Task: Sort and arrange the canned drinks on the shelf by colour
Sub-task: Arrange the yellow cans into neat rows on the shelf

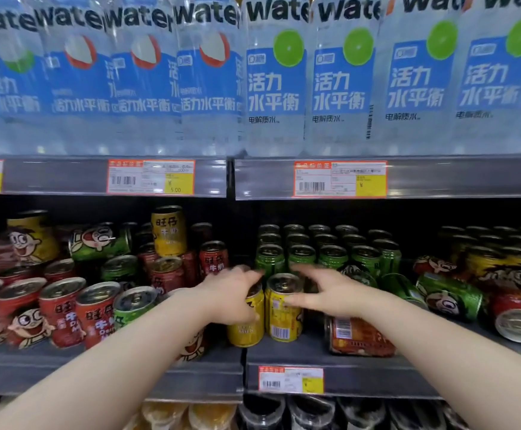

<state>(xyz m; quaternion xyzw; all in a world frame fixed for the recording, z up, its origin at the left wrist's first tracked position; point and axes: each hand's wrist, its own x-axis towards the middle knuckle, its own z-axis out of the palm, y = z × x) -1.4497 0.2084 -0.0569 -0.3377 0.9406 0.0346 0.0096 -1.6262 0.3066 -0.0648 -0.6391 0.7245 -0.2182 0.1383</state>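
Note:
Two yellow cans stand side by side at the front middle of the can shelf [377, 377]. My left hand [231, 296] grips the left yellow can [246, 327] from above, covering its top. My right hand [330, 293] holds the right yellow can [280, 324], thumb on its front label and fingers behind its rim. Upright green cans [333, 256] stand in rows just behind both hands. Red cans [63, 311] fill the left front, mixed with a green can [133, 305]. Another yellow can [167, 234] is stacked on red ones at the back left.
A red can [358, 336] lies on its side right of the yellow pair. Green cans [448, 296] and a red can [516, 321] lie tipped further right, before yellow ones. Water bottles [277, 76] fill the shelf above. A price tag [290, 380] hangs on the shelf edge.

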